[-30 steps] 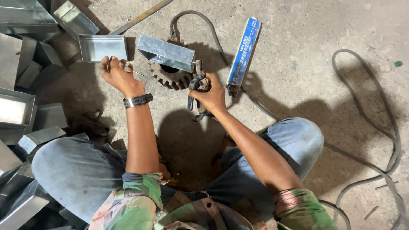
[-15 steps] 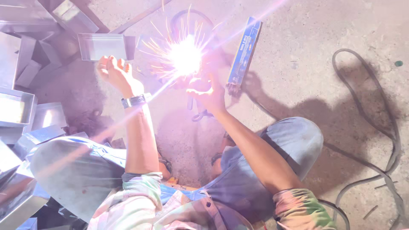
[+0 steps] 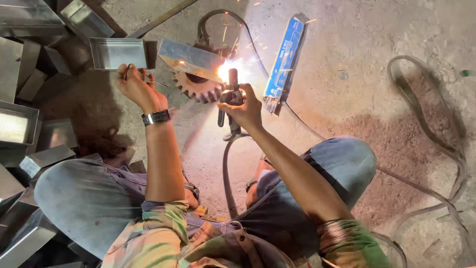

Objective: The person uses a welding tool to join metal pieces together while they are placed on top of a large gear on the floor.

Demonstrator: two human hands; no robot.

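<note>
Just above the middle of the frame, the right hand [image 3: 244,106] has its fingers clenched around a welding holder [image 3: 229,101], whose dark handle points down toward the person and whose tip points up the frame. At that tip a white-hot glare [image 3: 225,72] burns against the near edge of a metal box [image 3: 191,59], with small orange sparks flying toward the top of the frame. The box is a shallow rectangular piece of folded grey sheet steel, shiny on its flat face, lying tilted across a big rusty gear wheel [image 3: 198,89]; the gear's teeth show below the box, between the two hands.

The left hand [image 3: 135,84], left of the gear and clear of the box, is raised with its fingers curled around something thin and dark that is too small to make out. A wristwatch [image 3: 156,117] sits on that wrist.

A black cable [image 3: 225,173] runs from the holder down the concrete floor [image 3: 357,74] between the person's knees. A long blue packet of welding rods [image 3: 283,57] lies right of the glare, rod ends poking from its lower end. More grey metal boxes [image 3: 29,99] are heaped along the left edge, one open tray [image 3: 118,53] just above the left hand.
</note>
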